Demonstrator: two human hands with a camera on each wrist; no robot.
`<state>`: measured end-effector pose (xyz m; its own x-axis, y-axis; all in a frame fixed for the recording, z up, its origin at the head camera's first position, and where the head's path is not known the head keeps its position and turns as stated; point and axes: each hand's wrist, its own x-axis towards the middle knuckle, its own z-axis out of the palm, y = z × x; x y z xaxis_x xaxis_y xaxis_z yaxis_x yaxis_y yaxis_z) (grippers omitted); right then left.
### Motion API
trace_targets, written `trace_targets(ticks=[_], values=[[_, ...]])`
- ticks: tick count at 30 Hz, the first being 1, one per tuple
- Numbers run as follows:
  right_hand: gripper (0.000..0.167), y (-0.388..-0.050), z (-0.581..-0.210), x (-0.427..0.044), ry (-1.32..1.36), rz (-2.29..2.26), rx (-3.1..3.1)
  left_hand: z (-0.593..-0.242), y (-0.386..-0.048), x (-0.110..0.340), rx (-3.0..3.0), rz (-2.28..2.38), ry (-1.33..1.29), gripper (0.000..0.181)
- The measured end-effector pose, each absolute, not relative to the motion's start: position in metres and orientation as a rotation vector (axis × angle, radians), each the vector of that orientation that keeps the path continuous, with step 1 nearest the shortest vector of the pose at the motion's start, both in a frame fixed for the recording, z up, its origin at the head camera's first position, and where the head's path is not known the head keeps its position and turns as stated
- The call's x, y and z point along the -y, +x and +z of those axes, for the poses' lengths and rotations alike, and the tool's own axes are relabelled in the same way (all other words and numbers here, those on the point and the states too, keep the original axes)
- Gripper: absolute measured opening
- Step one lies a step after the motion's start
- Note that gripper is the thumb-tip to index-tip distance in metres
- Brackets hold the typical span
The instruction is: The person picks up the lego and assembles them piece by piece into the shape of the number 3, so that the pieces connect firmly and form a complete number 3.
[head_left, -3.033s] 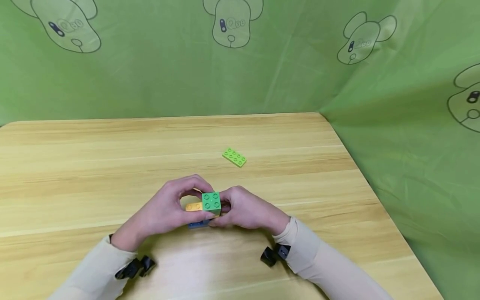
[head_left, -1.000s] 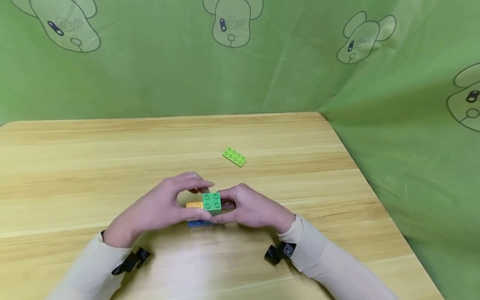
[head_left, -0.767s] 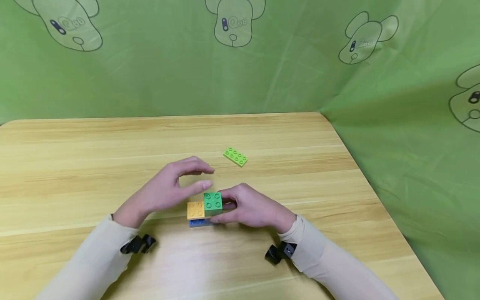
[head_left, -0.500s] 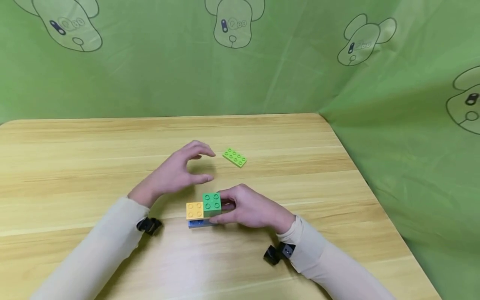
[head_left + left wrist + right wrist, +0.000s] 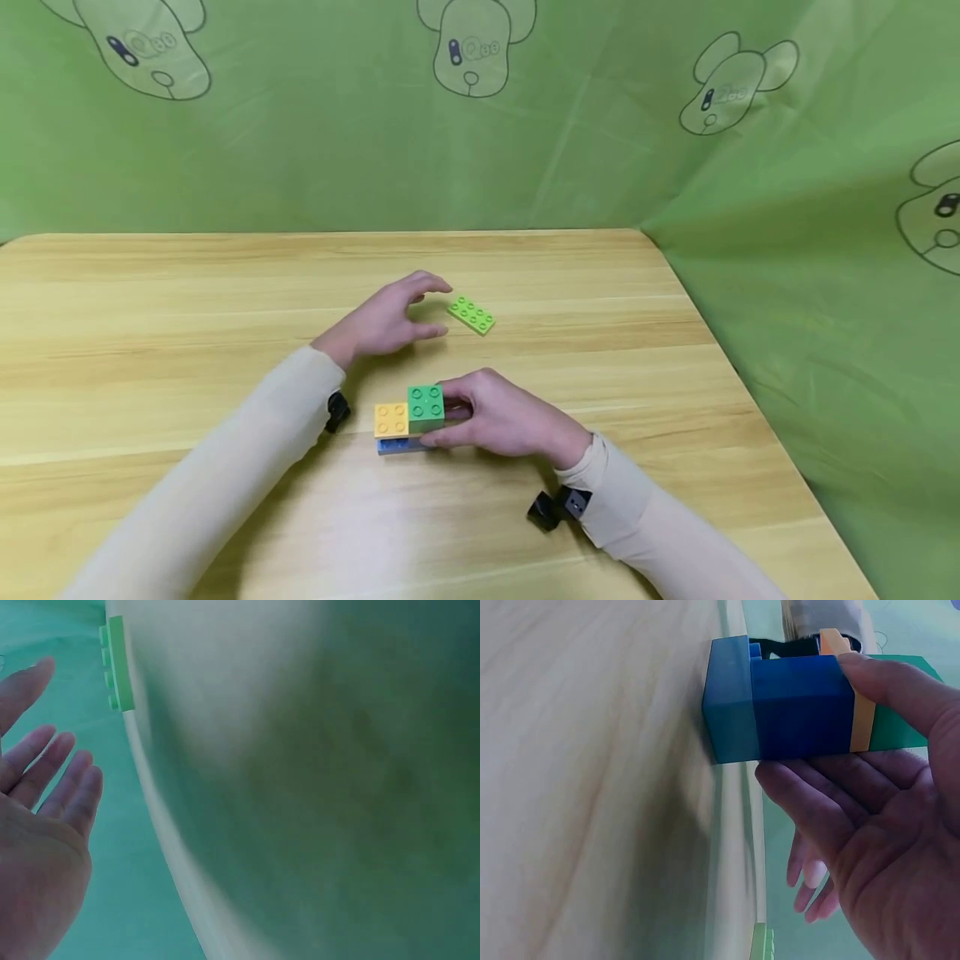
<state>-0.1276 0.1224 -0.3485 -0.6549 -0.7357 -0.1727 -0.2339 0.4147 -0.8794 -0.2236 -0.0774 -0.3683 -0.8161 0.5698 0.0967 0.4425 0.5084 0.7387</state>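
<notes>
The brick stack (image 5: 409, 423) is held upright at the tabletop (image 5: 225, 358) and is gripped from its right side by the right hand (image 5: 501, 415); the stack is pinched between the thumb, laid on its near face, and the fingers, set behind it. At the top of the stack, a green brick (image 5: 425, 405) is seated over the right portion of an orange plate (image 5: 391, 421). Beneath that plate, a dark blue brick (image 5: 802, 705) is carried on a lighter blue base (image 5: 733, 701). A lime plate (image 5: 471, 316) is laid flat, studs upward, beyond the stack and slightly to its right. The left hand (image 5: 386, 321) is also positioned beyond the stack, with thumb and fingers spread apart just beside the lime plate. Well behind the stack, a green curtain (image 5: 337, 158) is hung, printed with bear-head outlines.
</notes>
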Motion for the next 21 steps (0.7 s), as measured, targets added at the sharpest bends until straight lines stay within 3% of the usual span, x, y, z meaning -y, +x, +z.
trace_targets(ticks=[13, 21], values=[[0.023, -0.128, -0.348, -0.122, -0.828, -1.177, -2.135, -0.365, -0.25, 0.056, -2.594, 0.869, 0.88, 0.065], [0.023, -0.128, -0.349, -0.122, -0.826, -1.2, -2.118, -0.361, -0.262, 0.04, -2.59, 0.723, 0.932, 0.056]])
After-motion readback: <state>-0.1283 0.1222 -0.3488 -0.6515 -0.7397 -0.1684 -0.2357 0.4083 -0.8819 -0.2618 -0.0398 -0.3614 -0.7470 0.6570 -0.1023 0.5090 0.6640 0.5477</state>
